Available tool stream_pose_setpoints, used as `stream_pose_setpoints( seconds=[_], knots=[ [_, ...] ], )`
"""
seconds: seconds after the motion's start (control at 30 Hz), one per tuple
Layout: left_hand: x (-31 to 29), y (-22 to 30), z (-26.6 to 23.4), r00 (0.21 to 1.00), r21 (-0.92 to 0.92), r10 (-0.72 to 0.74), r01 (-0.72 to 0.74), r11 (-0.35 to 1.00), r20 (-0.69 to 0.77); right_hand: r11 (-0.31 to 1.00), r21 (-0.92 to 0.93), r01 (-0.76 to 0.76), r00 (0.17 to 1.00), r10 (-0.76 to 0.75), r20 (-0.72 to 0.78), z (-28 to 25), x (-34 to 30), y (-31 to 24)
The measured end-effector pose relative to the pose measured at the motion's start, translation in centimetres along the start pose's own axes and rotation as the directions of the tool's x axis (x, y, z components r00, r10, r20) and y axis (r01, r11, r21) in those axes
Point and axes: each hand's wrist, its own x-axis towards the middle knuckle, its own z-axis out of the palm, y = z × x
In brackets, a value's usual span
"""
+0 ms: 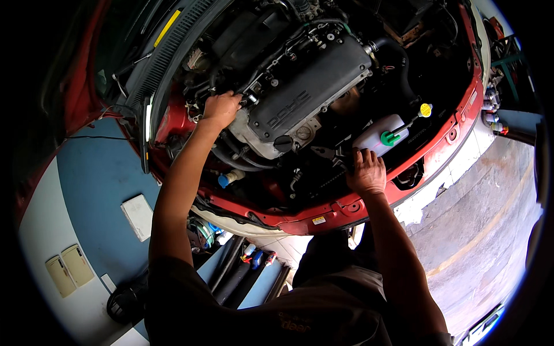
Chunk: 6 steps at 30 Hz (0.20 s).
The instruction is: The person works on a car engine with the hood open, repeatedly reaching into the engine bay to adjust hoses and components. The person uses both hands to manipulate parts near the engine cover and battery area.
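Observation:
My left hand (223,109) reaches into the engine bay at the near left corner of the black engine cover (311,86). Its fingers are curled down beside a small shiny metal fitting (253,99); what they grip is hidden. My right hand (367,172) is at the front of the bay, fingers bent against the near side of a whitish plastic reservoir bottle (378,134) with a green cap (390,138). A grey, jaw-shaped metal piece (326,152) lies just left of these fingers; whether they hold it cannot be made out.
The car's red front frame (340,207) runs between me and the engine. A blue-capped white filler neck (231,177), a black oil cap (283,143) and a yellow cap (425,110) stand in the bay. Spray bottles (257,259) are below, near a blue-and-white wall (98,173).

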Motion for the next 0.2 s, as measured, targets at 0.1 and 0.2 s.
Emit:
stream_pose_setpoints(
  seconds=[0.1, 0.2],
  knots=[
    [0.42, -0.32, 0.89, 0.995, 0.098, -0.041, 0.032, 0.995, 0.095, 0.999, 0.028, -0.037, 0.995, 0.034, 0.089, -0.33, 0.31, -0.11],
    [0.45, 0.45, 0.7, 0.989, 0.13, -0.085, 0.069, 0.989, 0.12, 0.998, 0.018, -0.062, 0.991, 0.06, 0.12, -0.32, 0.4, -0.18]
  ],
)
